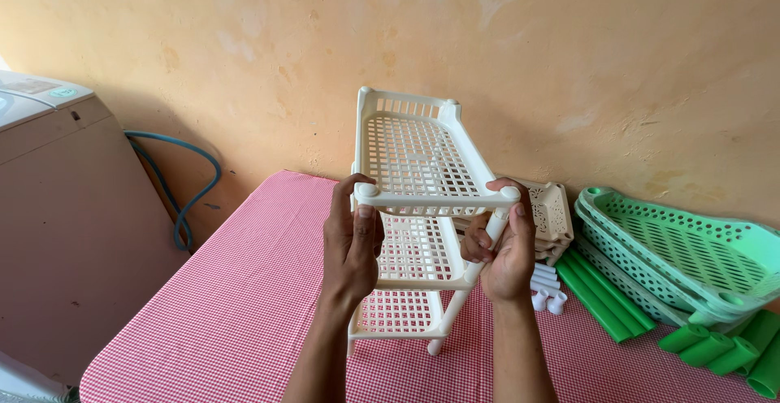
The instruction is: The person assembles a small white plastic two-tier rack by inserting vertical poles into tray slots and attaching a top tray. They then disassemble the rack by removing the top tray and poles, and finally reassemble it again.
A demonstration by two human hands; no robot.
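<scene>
Both hands steady a cream 3-tier plastic rack (418, 224) standing on the red checked tablecloth (244, 305). The left hand (351, 240) wraps its fingers round the near-left post under the top shelf; the right hand (502, 249) closes on the near-right post, bracing it upright. Green trays (691, 249) lie stacked at right.

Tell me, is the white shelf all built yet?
Nearly. Three cream trays of the white rack are already stacked on posts. The left hand and right hand grip its top tray's front corners. The green trays, green tubes and spare cream trays are unassembled.
</scene>
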